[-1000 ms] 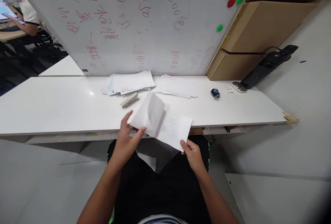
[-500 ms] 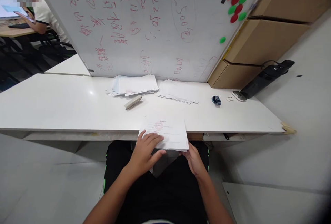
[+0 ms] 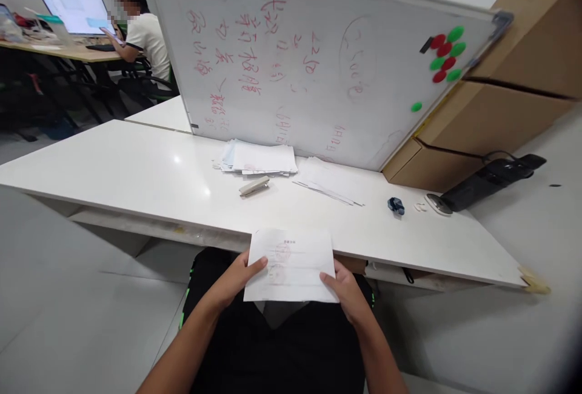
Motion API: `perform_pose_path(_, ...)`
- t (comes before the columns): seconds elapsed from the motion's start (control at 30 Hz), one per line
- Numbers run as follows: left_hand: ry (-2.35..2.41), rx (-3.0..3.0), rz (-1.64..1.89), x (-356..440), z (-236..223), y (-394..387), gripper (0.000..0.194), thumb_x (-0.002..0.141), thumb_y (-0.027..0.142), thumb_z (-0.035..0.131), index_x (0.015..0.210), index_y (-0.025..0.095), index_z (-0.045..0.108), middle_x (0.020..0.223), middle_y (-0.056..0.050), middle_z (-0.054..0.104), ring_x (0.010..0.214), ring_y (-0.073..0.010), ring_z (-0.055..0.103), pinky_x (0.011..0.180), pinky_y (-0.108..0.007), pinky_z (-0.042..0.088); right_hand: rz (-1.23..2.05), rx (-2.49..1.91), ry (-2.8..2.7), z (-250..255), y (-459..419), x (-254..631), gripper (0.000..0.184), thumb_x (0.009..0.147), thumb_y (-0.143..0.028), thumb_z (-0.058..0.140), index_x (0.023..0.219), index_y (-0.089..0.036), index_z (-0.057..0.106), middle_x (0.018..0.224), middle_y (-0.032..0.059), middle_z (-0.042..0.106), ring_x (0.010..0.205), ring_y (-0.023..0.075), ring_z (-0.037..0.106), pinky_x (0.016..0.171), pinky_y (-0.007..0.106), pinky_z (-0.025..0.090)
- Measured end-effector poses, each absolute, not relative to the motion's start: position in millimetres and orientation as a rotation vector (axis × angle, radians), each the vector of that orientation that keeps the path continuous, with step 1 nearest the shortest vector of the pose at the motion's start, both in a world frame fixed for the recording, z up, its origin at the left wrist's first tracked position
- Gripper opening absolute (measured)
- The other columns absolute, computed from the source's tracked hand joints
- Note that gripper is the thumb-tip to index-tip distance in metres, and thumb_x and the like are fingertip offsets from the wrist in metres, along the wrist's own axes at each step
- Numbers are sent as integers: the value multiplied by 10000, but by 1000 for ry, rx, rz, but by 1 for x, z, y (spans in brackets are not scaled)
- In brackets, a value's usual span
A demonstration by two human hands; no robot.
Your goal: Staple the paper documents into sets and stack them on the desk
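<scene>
Over my lap, at the desk's front edge, I hold printed paper sheets (image 3: 295,267) bearing red round stamps. My left hand (image 3: 243,273) is closed on their left edge, thumb on top and fingers hidden beneath. On the right edge, my right hand (image 3: 343,288) grips the same way. Beyond the sheets, a beige stapler (image 3: 254,186) lies on the white desk (image 3: 191,182). Behind it sits a thick paper stack (image 3: 264,157), and to its right a second, thinner pile of papers (image 3: 330,179).
A whiteboard (image 3: 313,24) with red writing and round magnets stands along the desk's back. Cardboard boxes (image 3: 473,121), a black bottle (image 3: 493,182), a mouse (image 3: 439,204) and a small dark blue object (image 3: 396,206) are at right. A person (image 3: 145,39) sits at a computer, far left.
My left hand has gone from lying spread on top of the sheets to gripping their left edge. The sheets have come closer to my body. The camera view has tilted.
</scene>
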State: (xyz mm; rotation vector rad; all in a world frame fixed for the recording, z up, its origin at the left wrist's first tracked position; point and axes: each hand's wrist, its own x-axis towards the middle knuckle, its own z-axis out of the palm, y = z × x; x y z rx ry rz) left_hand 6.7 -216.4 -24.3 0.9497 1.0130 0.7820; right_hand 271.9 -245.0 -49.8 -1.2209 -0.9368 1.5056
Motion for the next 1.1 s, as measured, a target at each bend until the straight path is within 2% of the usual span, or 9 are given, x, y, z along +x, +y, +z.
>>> perform_pose_path(0.17, 1009, 1252, 779, 7, 13, -207, 478, 834, 528, 578, 1132, 161, 651, 1116, -96, 695, 1043, -289, 638, 906, -435, 510, 1281, -1279, -1174, -26, -242, 285, 409, 713, -432, 749, 1048, -206, 687, 1077, 100, 712, 990, 299, 650, 917, 481, 475)
perform_pose_path(0.27, 1093, 1534, 906, 17, 41, -172, 430, 836, 535, 558, 1047, 185, 693, 1081, -64, 709, 1044, -301, 630, 910, -436, 506, 1075, -1347, -1191, -2, -202, 292, 389, 681, -455, 766, 964, -193, 715, 1031, 101, 725, 971, 312, 653, 889, 466, 485)
perform_pose_path(0.33, 1160, 1701, 1004, 27, 50, -137, 415, 831, 534, 555, 976, 177, 711, 1043, -58, 718, 1032, -309, 630, 912, -429, 501, 968, -1336, -1198, 8, -162, 292, 421, 700, -482, 740, 991, -180, 711, 1039, 94, 723, 994, 306, 645, 887, 447, 480)
perform_pose_path(0.37, 1187, 1742, 1048, 33, 50, -118, 413, 826, 528, 559, 960, 169, 713, 1033, -65, 721, 1025, -313, 631, 905, -425, 502, 911, -1309, -1207, 10, -142, 290, 440, 709, -498, 723, 998, -166, 708, 1051, 96, 720, 1016, 303, 637, 897, 438, 473)
perform_pose_path(0.43, 1199, 1727, 1074, 41, 42, -86, 427, 835, 494, 552, 1064, 160, 686, 1119, -85, 695, 1061, -305, 621, 912, -412, 497, 827, -1285, -1241, 7, -107, 284, 477, 724, -523, 689, 1011, -143, 700, 1072, 106, 711, 1026, 299, 633, 910, 433, 461)
perform_pose_path(0.57, 1264, 1709, 996, 46, 10, -54, 468, 829, 460, 554, 1148, 131, 651, 1213, -137, 647, 1130, -321, 585, 954, -424, 463, 756, -1378, -1417, -12, -74, 276, 485, 750, -578, 612, 953, -151, 716, 992, 109, 729, 961, 312, 648, 868, 446, 468)
perform_pose_path(0.77, 1322, 1752, 1060, 40, -5, -53, 451, 869, 480, 489, 1125, 147, 654, 1189, -112, 663, 1117, -302, 587, 965, -421, 450, 711, -1401, -1353, -27, -74, 280, 525, 803, -581, 557, 1126, -178, 652, 1143, 109, 682, 1085, 291, 603, 942, 429, 435)
perform_pose_path(0.93, 1332, 1714, 1018, 41, 0, -52, 437, 849, 470, 529, 1130, 160, 652, 1191, -103, 662, 1104, -303, 596, 949, -422, 465, 636, -1380, -1326, -26, -75, 280, 498, 791, -535, 603, 1125, -168, 644, 1162, 123, 666, 1096, 280, 590, 963, 429, 422)
perform_pose_path(1.1, 1280, 1639, 1033, 42, 1, -56, 468, 810, 456, 602, 1171, 158, 625, 1183, -109, 665, 1088, -285, 613, 944, -410, 479, 497, -1372, -1328, -25, -82, 279, 457, 784, -510, 615, 1083, -166, 653, 1102, 129, 674, 1038, 281, 601, 919, 431, 444)
